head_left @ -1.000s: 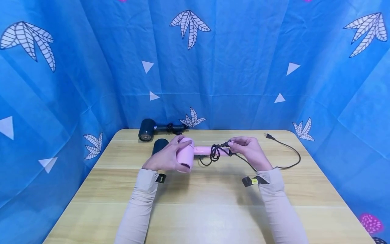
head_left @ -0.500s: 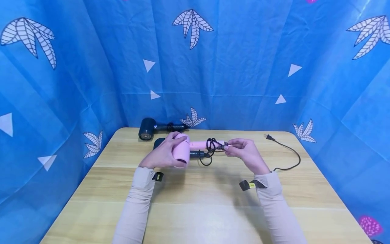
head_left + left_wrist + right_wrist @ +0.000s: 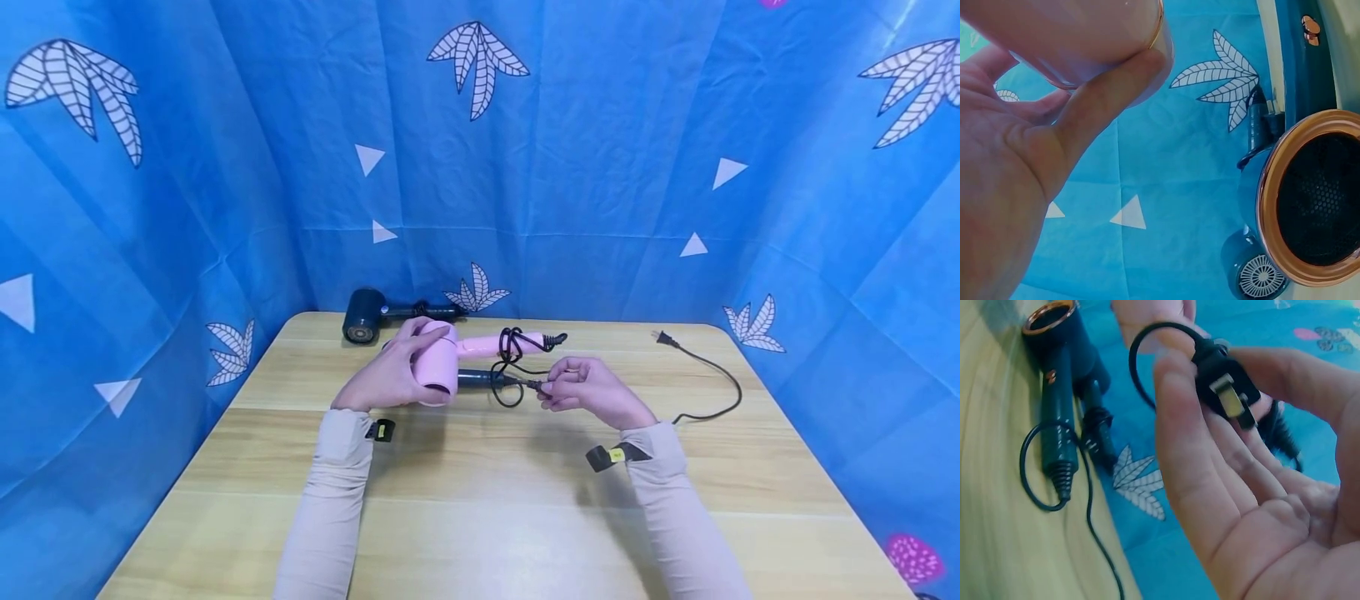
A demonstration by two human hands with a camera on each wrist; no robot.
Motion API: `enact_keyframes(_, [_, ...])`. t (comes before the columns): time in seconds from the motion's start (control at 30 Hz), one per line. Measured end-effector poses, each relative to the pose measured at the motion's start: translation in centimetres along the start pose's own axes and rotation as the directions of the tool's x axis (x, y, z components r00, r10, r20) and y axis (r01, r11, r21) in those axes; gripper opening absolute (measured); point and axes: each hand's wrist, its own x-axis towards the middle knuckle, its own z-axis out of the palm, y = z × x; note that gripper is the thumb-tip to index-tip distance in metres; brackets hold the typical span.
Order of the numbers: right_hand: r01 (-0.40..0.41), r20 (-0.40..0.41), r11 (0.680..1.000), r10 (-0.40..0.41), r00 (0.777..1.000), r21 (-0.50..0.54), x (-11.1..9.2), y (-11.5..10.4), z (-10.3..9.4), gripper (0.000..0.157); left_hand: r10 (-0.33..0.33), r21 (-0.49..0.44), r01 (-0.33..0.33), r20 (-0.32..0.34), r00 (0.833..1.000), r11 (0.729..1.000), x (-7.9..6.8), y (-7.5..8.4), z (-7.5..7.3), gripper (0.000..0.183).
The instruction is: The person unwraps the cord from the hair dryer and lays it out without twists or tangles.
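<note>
My left hand [image 3: 386,375] grips the barrel of a pink hair dryer [image 3: 435,367], its handle pointing right. In the left wrist view the thumb presses against the pink barrel [image 3: 1085,37]. Black cord [image 3: 512,343] loops round the handle. My right hand [image 3: 592,393] pinches a black two-prong plug [image 3: 1225,390] between thumb and fingers, prongs showing in the right wrist view. Partly hidden by the pink dryer in the head view, a dark green hair dryer [image 3: 482,379] lies on the table; the right wrist view shows its copper-rimmed barrel and handle [image 3: 1059,431].
A second dark green hair dryer [image 3: 363,317] lies at the back left, its cord bundled round the handle. Further right, a black cord [image 3: 720,371] curves across the wooden table [image 3: 525,517] to its plug [image 3: 663,337]. Blue patterned curtains [image 3: 600,150] stand behind and beside the table.
My left hand has moved slightly left with the pink dryer. My right hand has drawn the plug away from the handle end, down and towards me, leaving the handle tip exposed.
</note>
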Motion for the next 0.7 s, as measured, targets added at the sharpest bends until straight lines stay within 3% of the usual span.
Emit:
enact_keyframes(0.27, [-0.041, 0.096, 0.999, 0.041, 0.995, 0.002, 0.8, 2.2, -1.2, 0.037, -0.028, -0.024, 0.028, 0.003, 1.000, 0.999, -0.1, 0.0, -0.3, 0.102])
enact_keyframes(0.53, [-0.032, 0.093, 0.998, 0.027, 0.995, 0.053, 1.2, 3.5, -1.9, 0.028, -0.020, -0.005, 0.020, 0.014, 1.000, 1.000, -0.1, 0.0, -0.3, 0.101])
enact_keyframes(0.7, [-0.041, 0.100, 0.997, 0.035, 0.994, 0.063, 1.4, 3.9, -2.1, 0.038, -0.015, -0.014, 0.015, 0.016, 1.000, 1.000, -0.1, 0.1, -0.3, 0.101])
